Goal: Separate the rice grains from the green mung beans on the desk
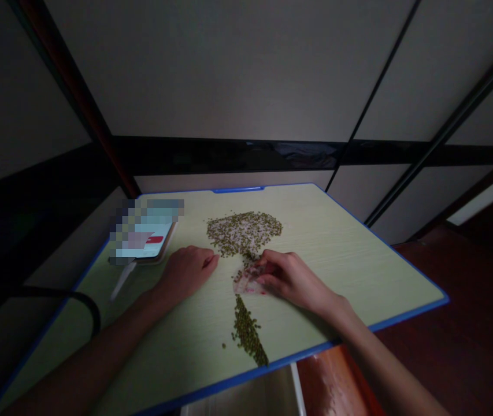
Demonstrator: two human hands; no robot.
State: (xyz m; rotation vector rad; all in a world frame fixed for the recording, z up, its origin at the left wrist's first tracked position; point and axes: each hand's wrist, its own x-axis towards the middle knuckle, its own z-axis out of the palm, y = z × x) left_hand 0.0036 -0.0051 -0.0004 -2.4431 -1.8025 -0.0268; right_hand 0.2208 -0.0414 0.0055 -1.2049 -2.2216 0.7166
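A pile of small green beans [246,228], mixed with paler pinkish-white grains, spreads over the tabletop [328,248]. A second, narrow heap of green beans [248,332] reaches toward the near edge. Between the two, my right hand [292,280] is closed, with its fingers bent down over a thin see-through plastic piece [246,283] with red marks. A few beans lie around those fingertips. My left hand [188,268] rests to the left of the mixed pile, curled into a loose fist, and nothing shows in its fingers.
A phone [146,240] with a lit, partly blurred screen is propped at the left, with a white strip [122,280] beside it. A dark cable [85,297] curves over the left edge. Cabinet panels [229,75] stand behind the blue-edged table. Below is a pale container [250,396].
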